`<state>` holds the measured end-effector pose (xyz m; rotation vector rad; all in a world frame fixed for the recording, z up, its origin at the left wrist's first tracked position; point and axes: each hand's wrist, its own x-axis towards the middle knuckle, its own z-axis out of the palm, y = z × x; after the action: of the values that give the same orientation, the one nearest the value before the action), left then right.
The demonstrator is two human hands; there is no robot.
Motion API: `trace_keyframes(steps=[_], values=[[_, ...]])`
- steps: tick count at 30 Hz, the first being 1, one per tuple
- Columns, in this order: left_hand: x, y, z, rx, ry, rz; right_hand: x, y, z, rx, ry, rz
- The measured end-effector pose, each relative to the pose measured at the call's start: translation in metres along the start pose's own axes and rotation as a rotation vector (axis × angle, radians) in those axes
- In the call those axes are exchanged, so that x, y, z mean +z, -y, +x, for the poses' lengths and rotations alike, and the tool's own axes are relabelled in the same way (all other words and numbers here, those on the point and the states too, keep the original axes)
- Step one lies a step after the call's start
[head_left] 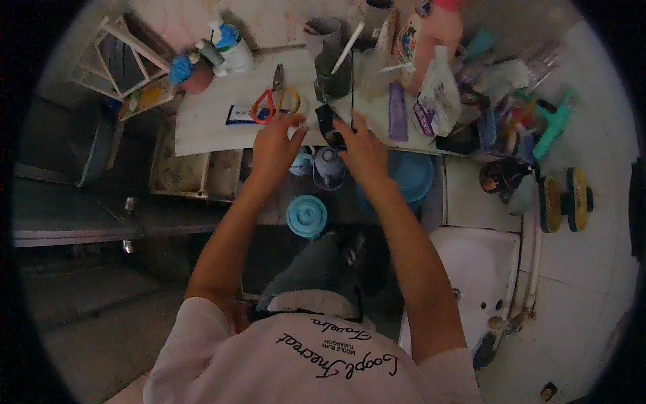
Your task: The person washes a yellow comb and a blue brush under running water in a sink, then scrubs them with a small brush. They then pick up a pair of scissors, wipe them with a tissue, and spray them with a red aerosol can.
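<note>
we take this for a washroom, probably in a home. at four o'clock we see a white sink (481, 269), and near three o'clock a stretch of pale tiled wall (599, 262). across twelve o'clock we have a crowded pale shelf (202, 131) with cups (332, 77) on it and, toward one o'clock, a purple squeeze tube (398, 114). at eleven o'clock we find a white bottle (235, 59); between two and three, a blue plastic basin (414, 176) sits below shelf level.
</note>
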<state>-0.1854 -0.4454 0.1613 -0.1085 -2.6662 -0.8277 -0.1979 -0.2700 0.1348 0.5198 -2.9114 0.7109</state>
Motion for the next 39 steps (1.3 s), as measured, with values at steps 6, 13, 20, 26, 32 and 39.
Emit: trace_keyframes(steps=[6, 13, 20, 26, 32, 39], values=[[0.02, 0.059, 0.072, -0.036, 0.021, 0.052, -0.013, 0.019, -0.03, -0.067, -0.202, 0.045], [0.028, 0.043, 0.101, -0.157, 0.424, -0.214, -0.036, -0.01, -0.026, 0.299, -0.262, -0.276], [0.043, 0.072, 0.096, -0.156, 0.475, -0.732, -0.02, -0.014, -0.002, 0.386, -0.317, -0.317], [-0.003, 0.087, 0.079, -0.263, 0.44, -1.026, -0.025, 0.007, 0.025, 0.448, -0.35, 0.312], [-0.036, 0.111, 0.102, -0.287, 0.255, -1.013, 0.006, -0.012, 0.093, 0.681, -0.336, 1.052], [-0.02, 0.124, 0.126, -0.361, 0.081, -1.021, 0.032, -0.018, 0.121, 0.714, -0.261, 1.204]])
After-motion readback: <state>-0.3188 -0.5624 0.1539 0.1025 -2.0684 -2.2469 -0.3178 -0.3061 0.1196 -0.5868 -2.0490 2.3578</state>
